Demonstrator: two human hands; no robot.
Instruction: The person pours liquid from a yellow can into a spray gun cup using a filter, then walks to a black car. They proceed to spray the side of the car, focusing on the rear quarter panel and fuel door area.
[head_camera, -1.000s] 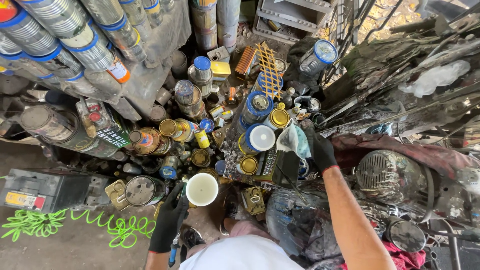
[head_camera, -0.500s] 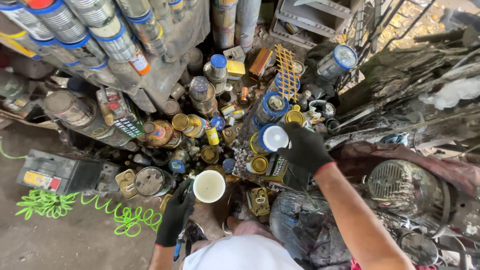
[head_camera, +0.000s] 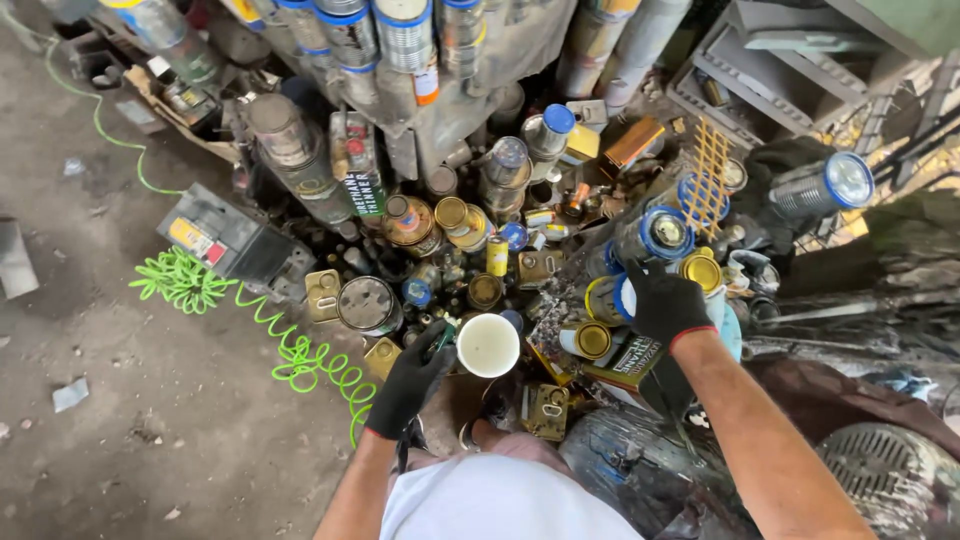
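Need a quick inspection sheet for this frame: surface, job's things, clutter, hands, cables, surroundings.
Surface: dirty concrete floor.
Job's things: white cup at left hand; blue-rimmed can under right hand.
Clutter: dense cans, tins, bottles on floor; battery at left.
Hands: left hand gloved, at the cup; right hand gloved, on the can.
Cables: green coiled hose.
Surroundings: stacked tins above; fan grille lower right.

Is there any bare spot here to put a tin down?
Bare concrete floor lies left of the green coiled hose and below the black battery. Between the left hand, white cup and right hand, cans stand packed tight.
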